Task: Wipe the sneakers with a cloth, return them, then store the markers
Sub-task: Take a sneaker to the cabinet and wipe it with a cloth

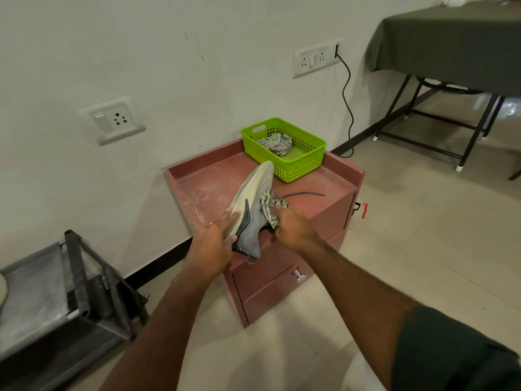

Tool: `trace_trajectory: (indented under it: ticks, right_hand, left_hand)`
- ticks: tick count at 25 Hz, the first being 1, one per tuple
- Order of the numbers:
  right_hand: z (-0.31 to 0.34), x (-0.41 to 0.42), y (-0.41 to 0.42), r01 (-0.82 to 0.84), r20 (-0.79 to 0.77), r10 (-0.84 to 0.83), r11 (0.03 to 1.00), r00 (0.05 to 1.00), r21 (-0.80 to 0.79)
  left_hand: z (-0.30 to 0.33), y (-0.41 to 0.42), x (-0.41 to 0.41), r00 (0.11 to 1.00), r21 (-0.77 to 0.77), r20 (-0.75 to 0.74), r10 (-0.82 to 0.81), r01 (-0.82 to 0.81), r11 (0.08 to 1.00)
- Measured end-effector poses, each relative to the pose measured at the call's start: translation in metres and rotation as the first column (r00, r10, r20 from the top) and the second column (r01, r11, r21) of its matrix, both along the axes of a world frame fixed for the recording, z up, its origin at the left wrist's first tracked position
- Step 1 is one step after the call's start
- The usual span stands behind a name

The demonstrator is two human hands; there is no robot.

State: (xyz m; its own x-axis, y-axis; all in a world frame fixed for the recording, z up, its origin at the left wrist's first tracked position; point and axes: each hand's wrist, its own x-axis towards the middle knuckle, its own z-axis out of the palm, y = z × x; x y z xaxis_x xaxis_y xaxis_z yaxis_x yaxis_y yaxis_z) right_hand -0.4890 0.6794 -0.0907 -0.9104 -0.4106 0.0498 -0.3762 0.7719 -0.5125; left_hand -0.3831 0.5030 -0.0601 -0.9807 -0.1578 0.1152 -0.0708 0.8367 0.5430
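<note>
A grey sneaker with a pale sole is held tilted on its side above the red cabinet top, toe pointing away from me. My left hand grips its heel end and sole. My right hand presses a bunched striped cloth against the shoe's upper. A second striped cloth lies in the green basket at the cabinet's back right. No markers are visible.
A thin black strip lies on the cabinet top right of the shoe. The cabinet has drawers with a metal knob. A dark metal rack stands at the left. A table with green cloth stands at the right.
</note>
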Motion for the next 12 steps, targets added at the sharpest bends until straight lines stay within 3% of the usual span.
trace_trajectory:
  ticks: [3, 5, 7, 9, 12]
  right_hand:
    - [0.011, 0.006, -0.011, 0.162, -0.094, -0.202, 0.932, 0.975, -0.323]
    - [0.007, 0.018, -0.021, 0.064, -0.124, -0.121, 0.919, 0.985, -0.389]
    - [-0.001, 0.027, -0.028, -0.059, -0.073, 0.044, 0.976, 0.996, -0.210]
    - [-0.010, 0.016, -0.029, -0.100, -0.089, 0.109, 0.990, 0.990, 0.100]
    - [-0.019, -0.006, -0.019, 0.048, -0.134, 0.000, 0.932, 0.991, 0.359]
  left_hand:
    - [-0.001, -0.005, -0.001, 1.000, 0.010, -0.020, -0.002, 0.002, 1.000]
    - [-0.002, -0.005, -0.003, 1.000, 0.009, -0.026, -0.005, 0.005, 1.000]
    - [-0.003, -0.006, -0.005, 1.000, 0.014, -0.023, -0.004, 0.004, 1.000]
    - [-0.003, -0.007, -0.004, 1.000, 0.030, -0.022, -0.006, 0.007, 1.000]
    - [-0.003, -0.008, -0.002, 1.000, 0.039, -0.029, -0.002, 0.003, 0.999]
